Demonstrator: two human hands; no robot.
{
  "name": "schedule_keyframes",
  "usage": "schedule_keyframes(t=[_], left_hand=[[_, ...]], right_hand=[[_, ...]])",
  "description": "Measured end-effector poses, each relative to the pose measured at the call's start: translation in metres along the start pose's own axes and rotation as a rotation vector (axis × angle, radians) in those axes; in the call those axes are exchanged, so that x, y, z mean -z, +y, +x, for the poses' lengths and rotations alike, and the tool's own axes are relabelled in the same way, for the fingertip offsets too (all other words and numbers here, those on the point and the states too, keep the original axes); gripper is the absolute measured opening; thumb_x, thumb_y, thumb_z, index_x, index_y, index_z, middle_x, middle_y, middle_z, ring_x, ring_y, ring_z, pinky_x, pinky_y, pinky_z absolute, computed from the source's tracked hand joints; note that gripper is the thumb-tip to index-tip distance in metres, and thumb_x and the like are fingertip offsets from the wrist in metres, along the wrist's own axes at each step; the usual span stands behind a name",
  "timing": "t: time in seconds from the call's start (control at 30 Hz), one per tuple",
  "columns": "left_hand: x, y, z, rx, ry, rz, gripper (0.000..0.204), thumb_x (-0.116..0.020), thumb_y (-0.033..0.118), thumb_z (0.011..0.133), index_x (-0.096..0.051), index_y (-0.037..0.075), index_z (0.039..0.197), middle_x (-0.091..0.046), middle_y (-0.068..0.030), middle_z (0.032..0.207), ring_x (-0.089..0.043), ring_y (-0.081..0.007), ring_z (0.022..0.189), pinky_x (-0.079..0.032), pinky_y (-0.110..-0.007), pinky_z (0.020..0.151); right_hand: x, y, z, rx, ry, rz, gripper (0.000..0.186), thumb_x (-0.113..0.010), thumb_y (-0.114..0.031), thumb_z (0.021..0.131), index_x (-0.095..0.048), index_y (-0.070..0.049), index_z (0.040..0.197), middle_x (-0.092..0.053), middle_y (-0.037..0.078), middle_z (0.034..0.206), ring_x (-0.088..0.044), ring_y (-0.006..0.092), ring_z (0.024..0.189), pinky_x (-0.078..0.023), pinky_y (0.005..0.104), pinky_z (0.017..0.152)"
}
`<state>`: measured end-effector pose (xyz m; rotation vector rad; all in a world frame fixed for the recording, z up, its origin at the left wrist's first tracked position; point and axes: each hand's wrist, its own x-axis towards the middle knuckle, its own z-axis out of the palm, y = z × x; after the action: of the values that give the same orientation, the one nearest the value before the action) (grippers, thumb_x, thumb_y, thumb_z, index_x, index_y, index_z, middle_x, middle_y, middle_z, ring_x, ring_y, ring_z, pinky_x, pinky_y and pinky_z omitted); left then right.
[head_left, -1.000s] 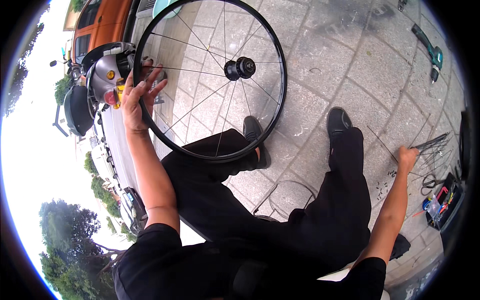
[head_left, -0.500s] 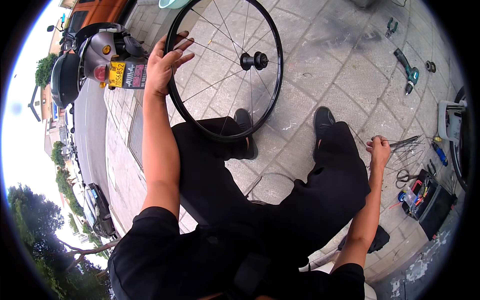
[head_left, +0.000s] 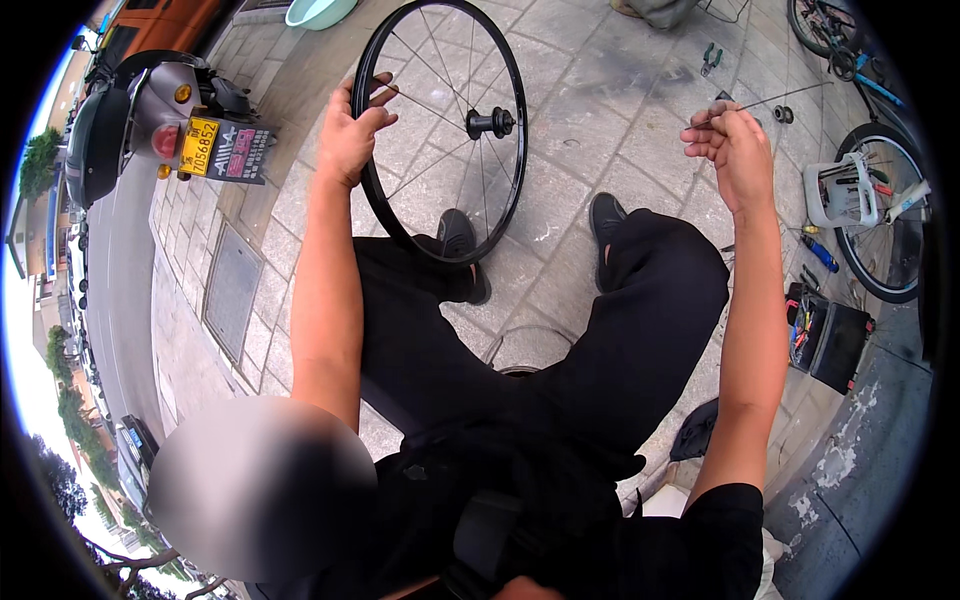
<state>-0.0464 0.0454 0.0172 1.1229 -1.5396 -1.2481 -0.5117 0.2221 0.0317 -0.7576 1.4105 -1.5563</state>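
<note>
My left hand (head_left: 352, 135) grips the left side of a black spoked wheel rim (head_left: 519, 165), held upright at a slant with its black hub (head_left: 490, 123) facing right and several spokes fitted. My right hand (head_left: 730, 145) is raised right of the wheel, apart from it, fingers pinched on a long thin spoke (head_left: 790, 94) that reaches toward the upper right. My legs in black trousers (head_left: 650, 290) are bent below the wheel.
At left stand a scooter (head_left: 140, 130) and a basin (head_left: 315, 10). Right are pliers (head_left: 711, 60), a bicycle wheel (head_left: 885, 270), a white crate (head_left: 830, 215), a blue tool (head_left: 820, 250) and an open toolbox (head_left: 830, 335). A metal cover (head_left: 233, 290) lies in the paving (head_left: 560, 90).
My right hand has risen from the spokes on the ground at the right, bringing one spoke up toward the wheel. The wheel in my left hand is turned more edge-on.
</note>
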Motion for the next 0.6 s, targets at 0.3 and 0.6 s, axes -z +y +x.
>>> schedule_keyframes(t=[0.3, 0.6], left_hand=[[-0.027, 0.0, -0.026, -0.07, -0.041, -0.037, 0.065, -0.059, 0.033, 0.111, -0.029, 0.003, 0.16, -0.068, -0.0157, 0.135, -0.069, -0.0277, 0.122, -0.059, -0.039, 0.093], [-0.098, 0.003, -0.048, -0.059, -0.043, -0.171, 0.056, -0.055, 0.029, 0.114, -0.034, -0.001, 0.156, -0.065, -0.0138, 0.134, -0.064, -0.0218, 0.123, -0.056, -0.038, 0.097]], right_hand=[[-0.236, -0.033, 0.023, 0.584, -0.465, -0.383, 0.025, -0.053, -0.017, 0.099, -0.061, -0.001, 0.081, -0.047, 0.002, 0.062, -0.046, 0.0103, 0.062, -0.041, 0.0373, 0.056], [-0.321, 0.013, 0.055, 0.661, -0.334, -0.983, 0.042, -0.05, -0.042, 0.105, -0.074, -0.025, 0.134, -0.079, 0.011, 0.12, -0.068, 0.0309, 0.122, -0.031, 0.0514, 0.116]])
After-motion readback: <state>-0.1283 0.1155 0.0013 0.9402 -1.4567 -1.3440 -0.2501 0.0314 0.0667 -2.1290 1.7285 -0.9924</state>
